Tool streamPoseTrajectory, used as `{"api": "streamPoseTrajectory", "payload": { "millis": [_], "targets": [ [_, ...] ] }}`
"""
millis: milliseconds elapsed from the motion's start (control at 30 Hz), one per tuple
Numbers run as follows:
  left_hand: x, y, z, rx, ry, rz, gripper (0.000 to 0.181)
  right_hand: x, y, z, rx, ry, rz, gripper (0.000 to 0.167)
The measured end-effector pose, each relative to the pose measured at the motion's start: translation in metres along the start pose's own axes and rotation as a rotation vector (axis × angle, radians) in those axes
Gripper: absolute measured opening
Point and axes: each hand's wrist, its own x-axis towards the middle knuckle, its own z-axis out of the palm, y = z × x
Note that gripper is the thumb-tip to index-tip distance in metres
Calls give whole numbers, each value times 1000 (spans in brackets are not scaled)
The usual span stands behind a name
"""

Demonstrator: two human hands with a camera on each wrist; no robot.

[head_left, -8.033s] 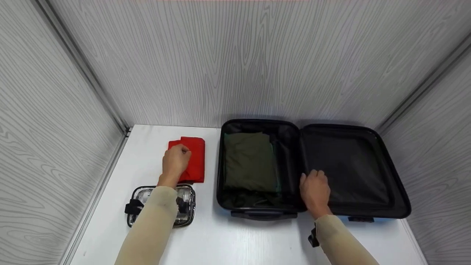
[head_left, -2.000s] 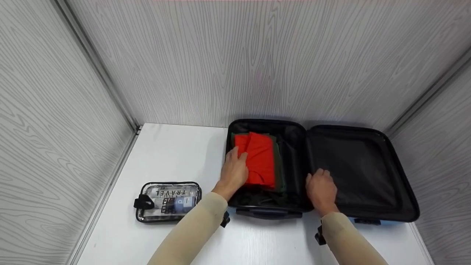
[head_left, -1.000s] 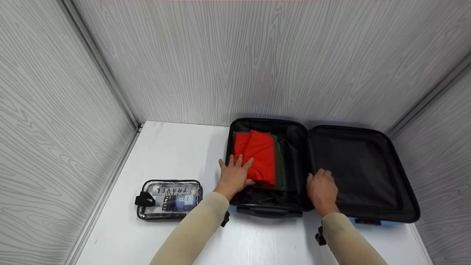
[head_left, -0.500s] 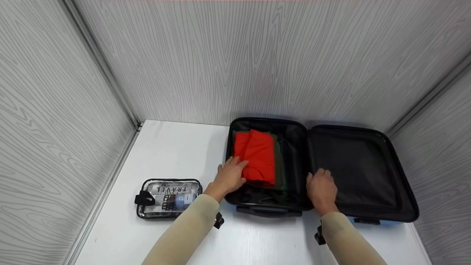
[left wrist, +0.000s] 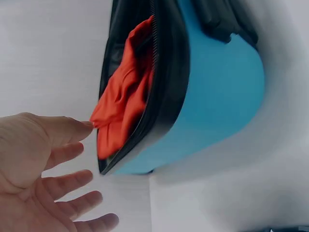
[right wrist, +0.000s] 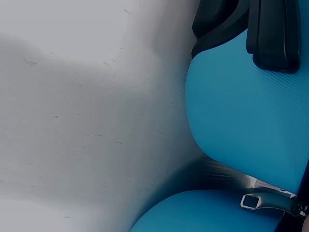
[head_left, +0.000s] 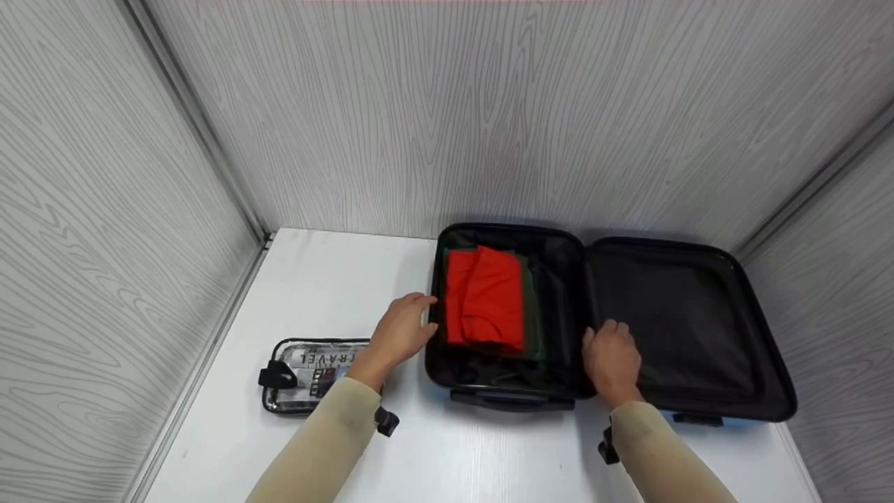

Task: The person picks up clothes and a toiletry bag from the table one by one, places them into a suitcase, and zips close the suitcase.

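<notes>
My left hand (head_left: 403, 328) is beside the left rim of the open suitcase (head_left: 513, 399), holding nothing, its fingers spread in the left wrist view. Inside the suitcase's left half, a folded red cloth (head_left: 492, 300) lies on dark green cloth (head_left: 532, 314). In the left wrist view the red cloth (left wrist: 123, 96) shows behind the zipped rim of the blue shell (left wrist: 217, 96), near my thumb. My right hand (head_left: 611, 360) rests with bent fingers at the hinge side between the two halves; whether it grips the edge cannot be told. The right wrist view shows mostly the blue shell (right wrist: 236, 101).
A clear travel pouch (head_left: 307, 405) with a black strap lies on the white table (head_left: 328, 272) at the left, partly covered by my left forearm. The suitcase's black lined lid half (head_left: 670, 321) lies open at the right. Grey wood-grain panels (head_left: 454, 119) surround the table.
The red cloth has come from the table into the suitcase over the earlier frames. Since half a second ago, my left hand has moved left off the cloth. My right hand stays put.
</notes>
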Motion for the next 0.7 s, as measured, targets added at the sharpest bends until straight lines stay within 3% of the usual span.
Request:
{"api": "streamPoseTrajectory", "payload": {
  "millis": [200,367,500,700],
  "targets": [
    [-20,-21,-17,37,-3,-120,52,1,-1,1,2,53,-25,34],
    [-40,-41,-22,77,-51,-226,62,0,-3,2,-16,95,-45,34],
    [-53,-55,-17,122,-88,-294,68,0,-3,1,-12,70,-25,35],
    [-66,-66,-1,170,-103,-408,83,0,-5,1,-1,49,-2,35]
  ]
}}
